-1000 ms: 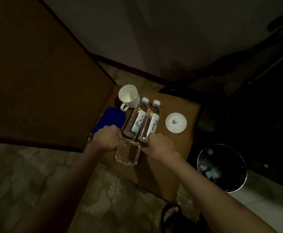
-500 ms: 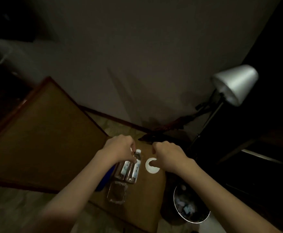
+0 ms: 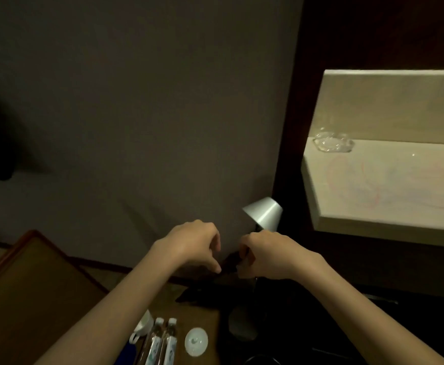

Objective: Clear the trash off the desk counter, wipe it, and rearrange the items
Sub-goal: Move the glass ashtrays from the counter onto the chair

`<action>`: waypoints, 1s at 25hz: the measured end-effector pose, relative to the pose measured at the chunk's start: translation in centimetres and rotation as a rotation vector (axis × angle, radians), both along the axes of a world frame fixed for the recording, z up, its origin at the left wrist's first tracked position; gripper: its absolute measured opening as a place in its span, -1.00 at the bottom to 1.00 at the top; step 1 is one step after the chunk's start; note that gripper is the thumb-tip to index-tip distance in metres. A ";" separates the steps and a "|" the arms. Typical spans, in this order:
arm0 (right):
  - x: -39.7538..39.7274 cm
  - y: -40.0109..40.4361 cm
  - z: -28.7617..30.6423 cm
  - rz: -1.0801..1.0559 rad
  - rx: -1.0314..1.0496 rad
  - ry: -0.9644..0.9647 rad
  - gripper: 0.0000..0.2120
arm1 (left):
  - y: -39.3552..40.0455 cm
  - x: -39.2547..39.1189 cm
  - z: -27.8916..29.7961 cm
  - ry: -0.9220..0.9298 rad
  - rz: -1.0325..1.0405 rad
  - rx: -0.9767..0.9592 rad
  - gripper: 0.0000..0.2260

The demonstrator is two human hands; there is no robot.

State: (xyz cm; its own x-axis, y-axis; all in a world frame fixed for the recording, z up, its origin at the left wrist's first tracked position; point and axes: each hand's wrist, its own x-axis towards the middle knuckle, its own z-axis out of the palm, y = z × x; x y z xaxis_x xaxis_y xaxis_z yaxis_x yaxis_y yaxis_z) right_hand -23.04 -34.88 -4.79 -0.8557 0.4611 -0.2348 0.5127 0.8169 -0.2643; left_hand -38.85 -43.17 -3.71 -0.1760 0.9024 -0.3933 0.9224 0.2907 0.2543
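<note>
- Desk counter (image 3: pixel 202 316): small brown top, low in the head view, seen between the two forearms; only part of it shows.
- Large brown panel (image 3: pixel 31 291) fills the lower left, with a raised darker rim along its edge.
- Blue cloth (image 3: pixel 126 356): a sliver at the bottom edge, just left of the bottles, mostly cut off by the left forearm.
- White mug (image 3: pixel 143 327) stands on the counter at its left side, handle toward the camera, partly hidden behind the left forearm.
- Two water bottles (image 3: pixel 163 342) lie side by side, touching, white caps pointing away, just right of the mug.
- White lid (image 3: pixel 196 341), round with a small knob, lies flat on the counter just right of the bottles (apart from them).
- Left hand (image 3: pixel 192 246) is raised above the counter, well clear of the items; fingers loosely curled, thumb and forefinger apart, holding nothing.
- Right hand (image 3: pixel 265 255) is level with the left, just beside it; fingers curled into a loose fist. Whether they pinch the dark shape at their tips cannot be told (too dim).
- Desk lamp (image 3: pixel 264 213): silver shade just above the right hand, round base on the dark surface below.
- Pale shelf (image 3: pixel 389 191) at upper right carries a clear glass dish (image 3: pixel 333 142) near its back left corner.
</note>
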 end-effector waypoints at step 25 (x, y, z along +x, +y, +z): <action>13.8 40.2 6.2 -0.167 -0.081 -0.046 -0.72 | 41.0 12.3 6.5 -0.228 0.197 0.137 -0.74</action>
